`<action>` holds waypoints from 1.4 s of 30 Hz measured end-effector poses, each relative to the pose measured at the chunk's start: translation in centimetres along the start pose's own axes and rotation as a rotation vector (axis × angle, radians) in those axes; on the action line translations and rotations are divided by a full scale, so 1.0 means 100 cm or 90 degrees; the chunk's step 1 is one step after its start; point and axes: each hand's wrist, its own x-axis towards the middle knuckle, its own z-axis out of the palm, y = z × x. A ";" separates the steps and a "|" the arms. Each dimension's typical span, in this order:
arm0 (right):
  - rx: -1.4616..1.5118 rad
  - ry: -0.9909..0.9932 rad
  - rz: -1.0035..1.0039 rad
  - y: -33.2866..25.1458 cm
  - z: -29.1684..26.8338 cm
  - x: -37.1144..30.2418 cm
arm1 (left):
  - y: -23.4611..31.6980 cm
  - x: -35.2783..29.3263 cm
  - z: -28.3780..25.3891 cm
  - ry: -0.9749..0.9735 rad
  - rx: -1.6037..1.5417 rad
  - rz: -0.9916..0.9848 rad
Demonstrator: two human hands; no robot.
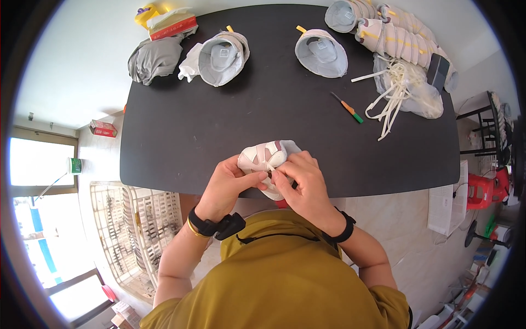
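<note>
Grip — left hand (224,182) and right hand (306,176) — pinches a rounded, pale-panelled shoe (261,157) with grey lining (291,146).

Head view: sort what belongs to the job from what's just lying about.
Likely the job's:
white-and-pink shoe in the fingers
cream flat laces
slim orange-and-green tool
grey-lined pale shoe uppers

Seemingly lying about:
crumpled grey bundle
red-sided packet
black rectangular phone

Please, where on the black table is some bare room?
Bare: left, nearer than the grey bundle; centre, beyond the shoe; right, nearer than the laces. Crowded: front middle, with left hand and right hand; far right corner, with shoe uppers and phone.
</note>
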 end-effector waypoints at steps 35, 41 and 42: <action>-0.044 -0.037 0.013 0.000 -0.006 0.003 | 0.008 0.001 0.023 0.096 0.036 0.045; -0.066 -0.021 -0.051 -0.019 -0.034 0.013 | 0.007 0.005 0.015 0.129 0.042 0.048; -0.072 -0.015 -0.084 -0.034 -0.057 0.018 | 0.005 0.002 0.008 0.157 0.047 0.042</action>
